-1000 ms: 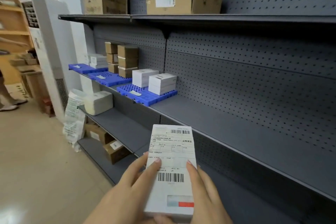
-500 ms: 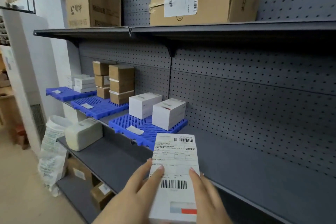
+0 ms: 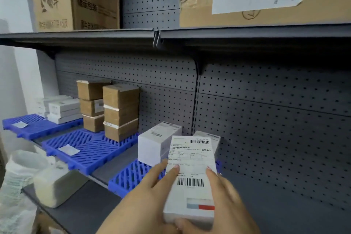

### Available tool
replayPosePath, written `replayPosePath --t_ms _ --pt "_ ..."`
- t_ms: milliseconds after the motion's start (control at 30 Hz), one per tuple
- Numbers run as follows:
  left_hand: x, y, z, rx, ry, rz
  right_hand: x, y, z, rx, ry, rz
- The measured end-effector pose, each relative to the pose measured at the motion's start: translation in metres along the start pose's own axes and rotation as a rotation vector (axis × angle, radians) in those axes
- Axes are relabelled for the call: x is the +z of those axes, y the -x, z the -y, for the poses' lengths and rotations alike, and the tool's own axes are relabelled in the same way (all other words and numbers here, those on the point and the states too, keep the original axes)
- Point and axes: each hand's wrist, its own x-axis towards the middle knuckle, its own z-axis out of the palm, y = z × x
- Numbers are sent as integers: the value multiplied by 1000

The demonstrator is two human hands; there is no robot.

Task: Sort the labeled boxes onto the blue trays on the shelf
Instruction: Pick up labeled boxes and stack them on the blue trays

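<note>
— White box (image 3: 190, 176) with the label up: where do you have it?

— From the head camera, your left hand (image 3: 144, 195) and right hand (image 3: 226, 199) both hold it, in the air in front of the nearest tray (image 3: 131, 176). Your left fingers (image 3: 171, 169) lie pressed together on the label and your right fingers (image 3: 210, 173) run up its right edge, with a thumb tucked under the near end. It touches nothing on the shelf (image 3: 284, 205).

— What could go wrong from here?

— Mostly a mis-sort, I think. Three blue trays sit in a row, and the middle tray (image 3: 85, 148) carries brown boxes (image 3: 119, 112) while the far tray (image 3: 32, 125) carries flat white ones; the tags are too blurred for me to read, so check yours against the tray's.

— And the placing itself?

— Two white boxes (image 3: 157, 144) stand at the back of the nearest tray. If you push yours in flat and fast, it likely knocks them against the pegboard (image 3: 266, 120) or off the slats. Your fingers also cover part of the label, so you may misread it.
</note>
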Motion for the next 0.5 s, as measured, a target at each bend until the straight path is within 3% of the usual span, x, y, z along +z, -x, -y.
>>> replayPosePath --t_ms 200,300,333,400,433,500 --pt "-36 -81 108 48 -26 117 55 -90 75 112 24 -118" --pt "-44 -119 160 122 65 49 77 -134 94 164 9 -166" --pt "-45 -129 171 133 121 124 84 -148 101 185 16 -168" --pt "-44 -155 191 120 262 105 94 -173 111 226 20 -193" --pt "-42 -170 203 112 338 -6 98 -185 114 250 19 -192" --pt "-44 -189 205 174 310 88 104 -206 114 305 26 -170"
